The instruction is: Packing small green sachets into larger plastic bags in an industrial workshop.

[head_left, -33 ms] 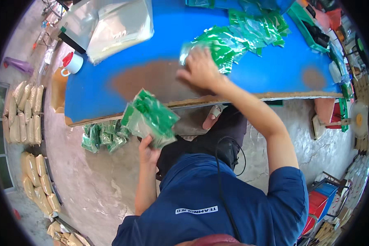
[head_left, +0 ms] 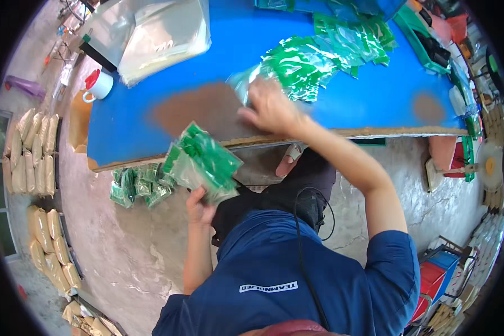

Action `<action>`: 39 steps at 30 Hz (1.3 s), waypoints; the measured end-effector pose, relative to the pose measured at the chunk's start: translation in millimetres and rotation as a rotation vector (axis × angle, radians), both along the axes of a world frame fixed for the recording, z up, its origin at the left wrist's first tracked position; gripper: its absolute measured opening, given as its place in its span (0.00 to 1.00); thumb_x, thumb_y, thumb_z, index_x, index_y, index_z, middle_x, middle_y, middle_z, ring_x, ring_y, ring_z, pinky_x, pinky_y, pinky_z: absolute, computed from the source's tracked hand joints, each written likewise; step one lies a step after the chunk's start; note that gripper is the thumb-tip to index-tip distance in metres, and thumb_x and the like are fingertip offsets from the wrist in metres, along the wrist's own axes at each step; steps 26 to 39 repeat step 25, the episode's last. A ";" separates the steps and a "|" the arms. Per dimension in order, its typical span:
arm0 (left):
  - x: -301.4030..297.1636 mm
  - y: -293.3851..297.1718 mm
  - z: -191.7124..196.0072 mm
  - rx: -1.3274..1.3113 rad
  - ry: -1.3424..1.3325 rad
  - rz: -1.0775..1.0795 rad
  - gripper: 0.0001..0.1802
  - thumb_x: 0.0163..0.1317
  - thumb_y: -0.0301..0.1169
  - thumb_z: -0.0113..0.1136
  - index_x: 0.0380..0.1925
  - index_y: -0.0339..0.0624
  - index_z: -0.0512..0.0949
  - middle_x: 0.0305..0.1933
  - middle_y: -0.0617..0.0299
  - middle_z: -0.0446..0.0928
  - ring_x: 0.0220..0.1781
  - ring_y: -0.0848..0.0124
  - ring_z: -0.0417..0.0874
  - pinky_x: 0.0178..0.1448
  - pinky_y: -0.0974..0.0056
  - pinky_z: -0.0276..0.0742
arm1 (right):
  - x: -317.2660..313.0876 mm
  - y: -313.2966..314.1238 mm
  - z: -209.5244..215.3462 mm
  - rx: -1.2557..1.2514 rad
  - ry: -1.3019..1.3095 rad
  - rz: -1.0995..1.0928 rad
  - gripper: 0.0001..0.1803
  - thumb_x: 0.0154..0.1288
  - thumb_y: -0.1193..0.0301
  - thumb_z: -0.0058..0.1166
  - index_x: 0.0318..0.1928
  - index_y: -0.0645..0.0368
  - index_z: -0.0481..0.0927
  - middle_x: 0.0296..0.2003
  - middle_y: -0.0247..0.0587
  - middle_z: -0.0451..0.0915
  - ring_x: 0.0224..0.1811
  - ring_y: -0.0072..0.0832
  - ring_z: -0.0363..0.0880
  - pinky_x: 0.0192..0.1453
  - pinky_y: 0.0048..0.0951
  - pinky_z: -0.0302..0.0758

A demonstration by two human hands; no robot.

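My left hand, at the near side of the table, grips a stack of green-and-clear plastic bags by its lower end. The stack tilts over the table's front edge, and my thumb lies on top. My right hand, smeared by motion, is above the blue tabletop with a clear plastic bag at its fingertips; the exact grip is blurred. Just beyond that hand lies a spread pile of green-and-clear plastic bags, with more overlapping bags trailing to the far right.
The blue table has a worn brown patch. Clear plastic sheets lie far left, near a white mug with a red top. A green tray is at the right. Green packets lie below the table's left front edge.
My right hand has moved slightly left and toward me, and the clear bag at its fingers has shifted with it, away from the pile. The left hand's stack has barely moved.
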State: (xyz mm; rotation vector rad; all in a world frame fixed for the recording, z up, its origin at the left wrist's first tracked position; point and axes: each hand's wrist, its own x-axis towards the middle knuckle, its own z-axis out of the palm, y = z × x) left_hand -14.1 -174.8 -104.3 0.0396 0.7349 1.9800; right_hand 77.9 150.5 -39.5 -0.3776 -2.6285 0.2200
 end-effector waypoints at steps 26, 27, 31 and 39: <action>-11.5 20.6 -38.3 0.138 -0.086 -0.151 0.40 0.53 0.34 0.73 0.67 0.40 0.69 0.67 0.51 0.73 0.70 0.51 0.72 0.73 0.33 0.64 | 17.2 -70.0 28.6 -1.089 -0.074 0.127 0.16 0.66 0.61 0.63 0.41 0.62 0.80 0.34 0.49 0.85 0.35 0.41 0.84 0.41 0.47 0.77; -11.5 20.6 -38.3 0.138 -0.086 -0.151 0.40 0.53 0.34 0.73 0.67 0.40 0.69 0.67 0.51 0.73 0.70 0.51 0.72 0.73 0.33 0.64 | 17.2 -70.0 28.6 -1.089 -0.074 0.127 0.16 0.66 0.61 0.63 0.41 0.62 0.80 0.34 0.49 0.85 0.35 0.41 0.84 0.41 0.47 0.77; -11.5 20.6 -38.3 0.138 -0.086 -0.151 0.40 0.53 0.34 0.73 0.67 0.40 0.69 0.67 0.51 0.73 0.70 0.51 0.72 0.73 0.33 0.64 | 17.2 -70.0 28.6 -1.089 -0.074 0.127 0.16 0.66 0.61 0.63 0.41 0.62 0.80 0.34 0.49 0.85 0.35 0.41 0.84 0.41 0.47 0.77; -11.5 20.6 -38.3 0.138 -0.086 -0.151 0.40 0.53 0.34 0.73 0.67 0.40 0.69 0.67 0.51 0.73 0.70 0.51 0.72 0.73 0.33 0.64 | 17.2 -70.0 28.6 -1.089 -0.074 0.127 0.16 0.66 0.61 0.63 0.41 0.62 0.80 0.34 0.49 0.85 0.35 0.41 0.84 0.41 0.47 0.77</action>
